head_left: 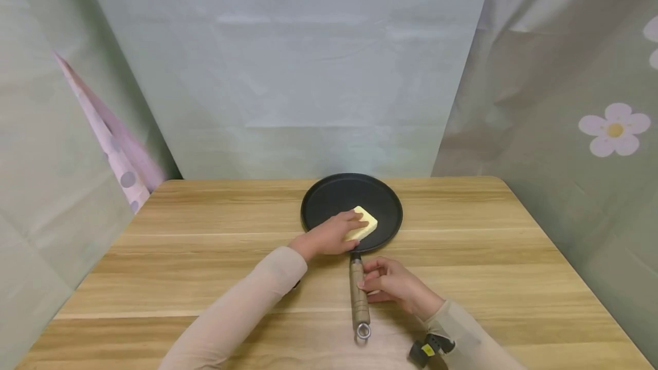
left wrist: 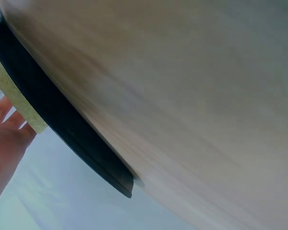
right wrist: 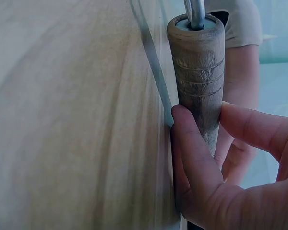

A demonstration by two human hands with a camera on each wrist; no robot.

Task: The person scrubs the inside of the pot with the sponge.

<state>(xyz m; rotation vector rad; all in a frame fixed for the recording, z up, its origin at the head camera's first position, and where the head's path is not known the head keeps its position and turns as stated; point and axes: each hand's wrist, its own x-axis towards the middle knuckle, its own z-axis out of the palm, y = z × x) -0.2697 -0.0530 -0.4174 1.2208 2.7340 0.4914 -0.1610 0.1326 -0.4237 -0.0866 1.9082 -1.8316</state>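
Head: bright, even light | faint shadow beside handle | 2 wrist views: hazy; left tabletop blurred

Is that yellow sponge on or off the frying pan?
On: the head view shows the sponge within the frying pan, under the left hand.

INSCRIPTIONS: NONE LEGIBLE

Yellow patch, on black wrist device, five o'clock in the head view; any marking too small to read. Readable text, brands, numbers, signs across all three views: none.
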